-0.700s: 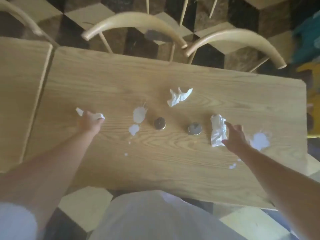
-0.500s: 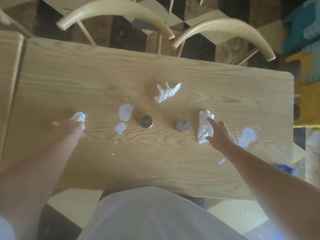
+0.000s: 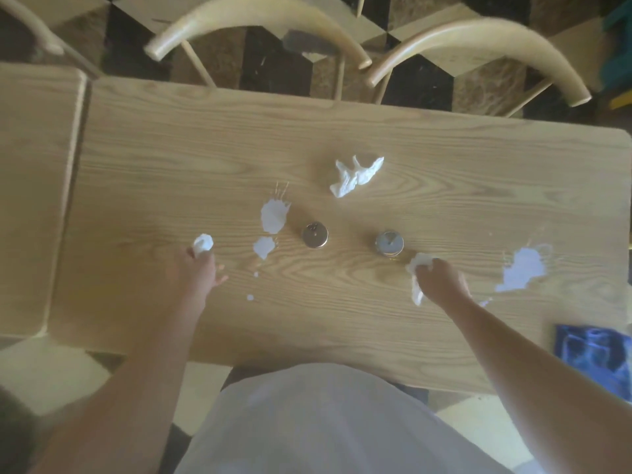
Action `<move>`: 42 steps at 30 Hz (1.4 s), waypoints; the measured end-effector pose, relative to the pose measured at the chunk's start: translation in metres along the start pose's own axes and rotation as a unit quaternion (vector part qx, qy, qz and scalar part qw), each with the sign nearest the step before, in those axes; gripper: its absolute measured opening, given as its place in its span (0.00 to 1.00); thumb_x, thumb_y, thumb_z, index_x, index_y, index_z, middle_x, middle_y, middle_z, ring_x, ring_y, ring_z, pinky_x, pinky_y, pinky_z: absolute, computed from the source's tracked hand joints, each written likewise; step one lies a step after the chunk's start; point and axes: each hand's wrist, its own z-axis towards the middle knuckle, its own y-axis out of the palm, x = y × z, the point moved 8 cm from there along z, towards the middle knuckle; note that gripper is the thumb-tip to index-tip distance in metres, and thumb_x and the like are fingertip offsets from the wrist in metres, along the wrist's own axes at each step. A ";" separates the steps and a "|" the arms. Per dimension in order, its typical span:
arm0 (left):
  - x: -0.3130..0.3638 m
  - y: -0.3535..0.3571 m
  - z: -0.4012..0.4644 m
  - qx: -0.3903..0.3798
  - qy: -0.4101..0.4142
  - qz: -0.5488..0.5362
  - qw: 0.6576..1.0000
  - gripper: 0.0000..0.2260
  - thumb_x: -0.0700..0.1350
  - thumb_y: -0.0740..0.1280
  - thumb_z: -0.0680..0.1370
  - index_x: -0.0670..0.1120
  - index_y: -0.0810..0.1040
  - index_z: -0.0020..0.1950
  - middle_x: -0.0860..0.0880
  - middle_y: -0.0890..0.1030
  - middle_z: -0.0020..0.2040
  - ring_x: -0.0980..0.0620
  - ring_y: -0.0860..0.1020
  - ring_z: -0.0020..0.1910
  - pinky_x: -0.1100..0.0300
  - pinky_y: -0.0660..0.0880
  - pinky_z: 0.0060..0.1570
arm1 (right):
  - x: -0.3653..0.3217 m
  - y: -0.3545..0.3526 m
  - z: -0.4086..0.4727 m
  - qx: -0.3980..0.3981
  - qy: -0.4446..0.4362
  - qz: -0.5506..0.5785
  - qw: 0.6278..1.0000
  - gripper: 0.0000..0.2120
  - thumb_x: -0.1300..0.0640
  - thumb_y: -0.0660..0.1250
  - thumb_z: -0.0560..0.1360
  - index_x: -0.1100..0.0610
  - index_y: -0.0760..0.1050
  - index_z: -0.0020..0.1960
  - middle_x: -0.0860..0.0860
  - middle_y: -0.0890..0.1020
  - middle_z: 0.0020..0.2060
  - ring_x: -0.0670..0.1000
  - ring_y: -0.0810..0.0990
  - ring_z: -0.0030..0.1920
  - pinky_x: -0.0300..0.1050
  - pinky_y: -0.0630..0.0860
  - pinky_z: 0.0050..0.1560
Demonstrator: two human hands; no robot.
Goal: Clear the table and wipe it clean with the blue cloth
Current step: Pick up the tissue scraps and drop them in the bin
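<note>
My left hand grips a small crumpled white tissue over the wooden table. My right hand is closed on a second white tissue, just right of the two small metal-lidded shakers. A third crumpled tissue lies free farther back. White spills mark the wood: one patch with smaller drops beside the left shaker, another at the right. The blue cloth lies on the table's near right corner.
Two curved wooden chair backs stand at the table's far side. A second wooden tabletop adjoins on the left. My white-clad lap sits below the near edge.
My right hand closed on the tissue beside the right shaker and gathered it up. My left hand carried its tissue rightward toward the spill. The blue cloth has come into view.
</note>
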 end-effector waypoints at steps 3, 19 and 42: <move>0.014 0.030 -0.041 -0.078 0.128 0.107 0.983 0.11 0.33 0.57 0.78 0.45 0.66 0.57 0.44 0.78 0.50 0.43 0.81 0.40 0.53 0.76 0.32 | -0.023 0.005 -0.032 -0.015 -0.018 0.060 0.998 0.14 0.54 0.58 0.79 0.63 0.76 0.54 0.59 0.80 0.44 0.59 0.74 0.43 0.47 0.69 0.43; 0.040 0.143 -0.179 -0.428 0.332 0.297 0.786 0.33 0.55 0.76 0.67 0.60 0.62 0.66 0.52 0.66 0.61 0.52 0.77 0.58 0.53 0.75 0.57 | -0.132 0.010 -0.130 -0.124 -0.146 0.177 0.965 0.11 0.57 0.56 0.80 0.59 0.70 0.59 0.54 0.77 0.45 0.58 0.77 0.47 0.48 0.68 0.39; 0.040 0.093 -0.105 -0.223 0.379 0.237 0.866 0.20 0.49 0.72 0.76 0.47 0.67 0.62 0.57 0.72 0.47 0.61 0.71 0.41 0.65 0.66 0.43 | -0.220 -0.029 0.066 0.057 -0.107 -0.029 0.992 0.42 0.39 0.74 0.66 0.55 0.59 0.71 0.54 0.67 0.63 0.59 0.76 0.58 0.50 0.71 0.46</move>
